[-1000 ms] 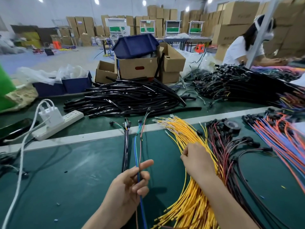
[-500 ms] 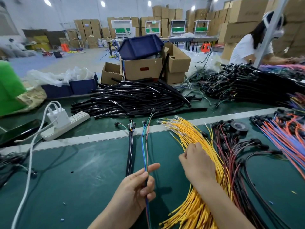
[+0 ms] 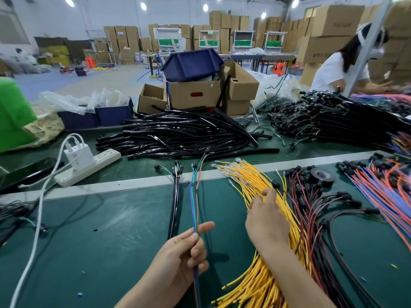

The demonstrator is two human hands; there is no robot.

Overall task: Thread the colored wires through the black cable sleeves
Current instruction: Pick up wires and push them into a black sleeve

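Left hand (image 3: 182,254), 6 o'clock: thumb and fingers pinch blue-green-red wires (image 3: 194,196), index straight. Right hand (image 3: 265,221), 4 o'clock: fingers curled into yellow wires (image 3: 251,181); grip unclear. Black sleeves (image 3: 184,134) piled at 12 o'clock. Carton (image 3: 333,23) printing too blurred to read.

sleeve pile (image 3: 182,134) behind wire bundle (image 3: 262,196) (boxes (image 3: 195,94) beyond)

left hand (image 3: 184,252) raised, thumb and fingers pinching colored wires (image 3: 193,196); right hand (image 3: 266,221) palm-down, fingers bent forward
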